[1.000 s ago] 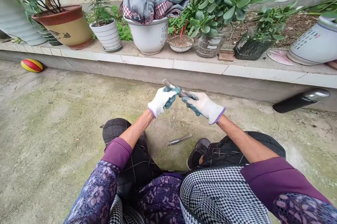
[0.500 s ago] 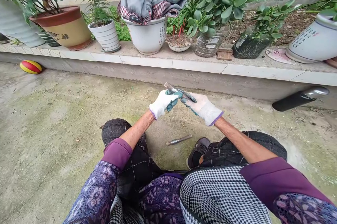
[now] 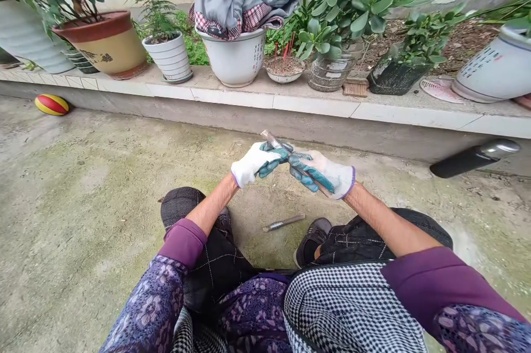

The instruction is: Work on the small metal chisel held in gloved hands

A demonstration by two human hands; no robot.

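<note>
In the head view, a thin grey metal rod [image 3: 274, 141] is gripped between two gloved hands above the concrete ground [image 3: 83, 187]; the left hand [image 3: 254, 164] is closed around its upper part, the tip jutting up-left beyond the fingers; the right hand [image 3: 321, 173] is closed around the lower part, touching the left; a second short metal rod [image 3: 284, 223] lies on the ground below, beside a dark shoe [image 3: 312, 238].
</note>
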